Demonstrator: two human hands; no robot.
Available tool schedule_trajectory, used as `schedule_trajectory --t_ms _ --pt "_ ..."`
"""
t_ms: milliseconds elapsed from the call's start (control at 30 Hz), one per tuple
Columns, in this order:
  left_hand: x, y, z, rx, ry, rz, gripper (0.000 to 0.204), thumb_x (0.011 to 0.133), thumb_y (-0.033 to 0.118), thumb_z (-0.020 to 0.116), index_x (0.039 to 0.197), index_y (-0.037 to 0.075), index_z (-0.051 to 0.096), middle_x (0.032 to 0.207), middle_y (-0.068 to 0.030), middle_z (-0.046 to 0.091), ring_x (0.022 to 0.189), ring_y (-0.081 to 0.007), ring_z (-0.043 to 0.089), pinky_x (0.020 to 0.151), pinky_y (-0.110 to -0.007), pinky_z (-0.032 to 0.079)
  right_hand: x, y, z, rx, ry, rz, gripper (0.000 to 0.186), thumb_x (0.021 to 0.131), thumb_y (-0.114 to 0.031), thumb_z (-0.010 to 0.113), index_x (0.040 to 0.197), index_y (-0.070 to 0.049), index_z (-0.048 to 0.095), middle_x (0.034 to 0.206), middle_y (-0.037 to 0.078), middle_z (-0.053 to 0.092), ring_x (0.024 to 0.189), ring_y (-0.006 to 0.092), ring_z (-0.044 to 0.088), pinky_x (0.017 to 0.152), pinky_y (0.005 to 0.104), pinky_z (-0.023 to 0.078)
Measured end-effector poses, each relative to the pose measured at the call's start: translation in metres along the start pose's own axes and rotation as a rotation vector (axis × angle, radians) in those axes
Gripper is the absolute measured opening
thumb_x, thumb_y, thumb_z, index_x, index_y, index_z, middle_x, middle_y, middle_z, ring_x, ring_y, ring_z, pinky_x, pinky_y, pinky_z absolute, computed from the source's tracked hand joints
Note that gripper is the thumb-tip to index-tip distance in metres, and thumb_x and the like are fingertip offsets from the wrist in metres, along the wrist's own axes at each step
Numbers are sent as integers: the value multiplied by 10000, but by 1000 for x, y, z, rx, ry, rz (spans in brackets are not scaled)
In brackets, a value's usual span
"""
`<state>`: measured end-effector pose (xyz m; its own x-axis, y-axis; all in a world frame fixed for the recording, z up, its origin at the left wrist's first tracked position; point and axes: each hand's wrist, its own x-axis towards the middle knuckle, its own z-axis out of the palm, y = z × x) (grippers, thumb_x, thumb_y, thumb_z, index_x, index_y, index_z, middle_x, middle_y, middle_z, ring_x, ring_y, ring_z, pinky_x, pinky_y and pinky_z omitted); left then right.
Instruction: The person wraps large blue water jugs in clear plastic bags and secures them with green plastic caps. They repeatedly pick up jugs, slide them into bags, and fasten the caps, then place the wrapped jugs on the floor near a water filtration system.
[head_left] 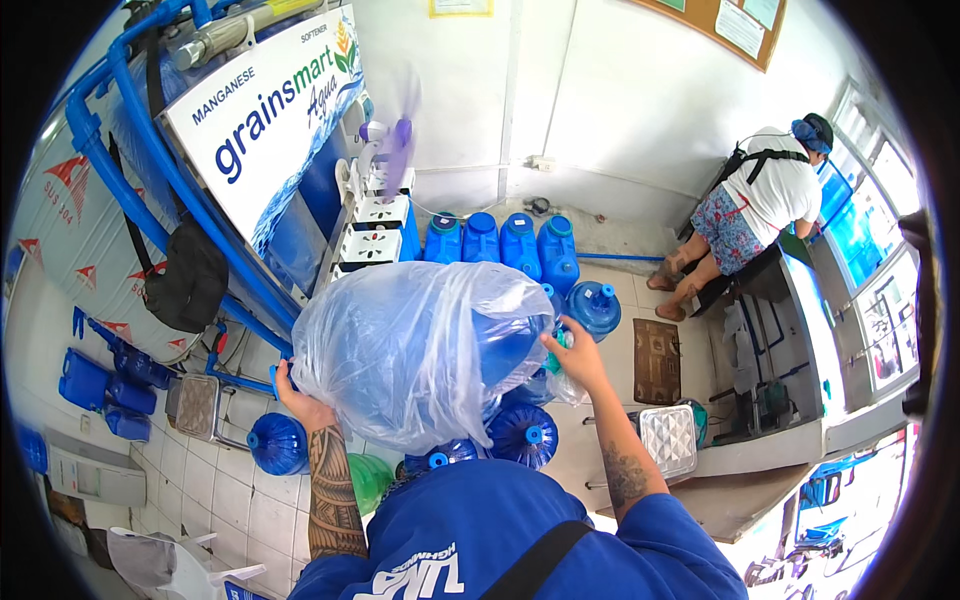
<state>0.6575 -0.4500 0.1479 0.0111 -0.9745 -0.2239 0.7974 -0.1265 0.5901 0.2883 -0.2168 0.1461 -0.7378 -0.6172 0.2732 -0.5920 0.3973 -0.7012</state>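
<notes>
A large blue water jug wrapped in a loose clear plastic bag (400,350) lies sideways between my hands, in front of my chest. My left hand (305,402) presses around the bag's left end, its fingers partly hidden behind the plastic. At the right end, my right hand (577,355) is closed on the bag's edge, beside a teal-green piece (555,350) that I cannot make out fully. Below the bag stand round blue water jugs (524,436), and another round jug (278,443) is on the floor to the left. A green jug (368,480) shows partly beside my left forearm.
Several upright blue containers (519,247) line the back wall, with a round jug (594,309) before them. A purple fan (397,160) and tanks with blue pipes (150,215) stand left. Another person (765,190) bends at the right counter. A metal-topped stool (668,440) and brown mat (656,361) are right.
</notes>
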Motion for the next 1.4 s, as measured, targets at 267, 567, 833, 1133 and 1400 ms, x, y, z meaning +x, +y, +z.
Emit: schedule_trajectory --t_ms 267,567,833,1133,1400 --pt "1 24 -11 33 -60 55 355 911 400 576 1001 61 631 1025 -93 672 981 -248 632 899 -374 486 -14 84 34 -151 -255 134 259 851 -224 656 1059 -71 681 939 154 708 897 320 688 770 395 516" --pt "8 40 9 -185 -226 -172 345 894 356 555 1047 51 606 1011 -100 653 979 -267 618 927 -390 474 76 86 18 121 -41 -68 90 914 -141 603 939 -56 620 832 38 625 764 157 580 686 309 492" --pt "-58 -18 79 799 -863 284 270 749 139 708 973 51 584 878 -57 629 823 -153 608 804 -306 492 133 -95 -91 874 -189 -230 170 966 -210 608 874 -67 597 770 -28 592 694 70 538 636 269 473" --pt "-59 -133 59 938 -739 351 376 704 151 858 949 48 591 867 -60 644 803 -158 624 751 -321 503 83 -123 -177 1345 272 -153 266 979 -291 567 1093 -53 603 1022 91 658 933 192 654 807 352 560" --pt "-32 -195 48 1140 -805 189 450 701 227 854 1021 26 610 947 -109 649 875 -251 629 790 -361 502 94 1 -258 349 576 27 299 963 -279 585 1154 -49 572 1095 107 623 1006 213 612 867 363 515"
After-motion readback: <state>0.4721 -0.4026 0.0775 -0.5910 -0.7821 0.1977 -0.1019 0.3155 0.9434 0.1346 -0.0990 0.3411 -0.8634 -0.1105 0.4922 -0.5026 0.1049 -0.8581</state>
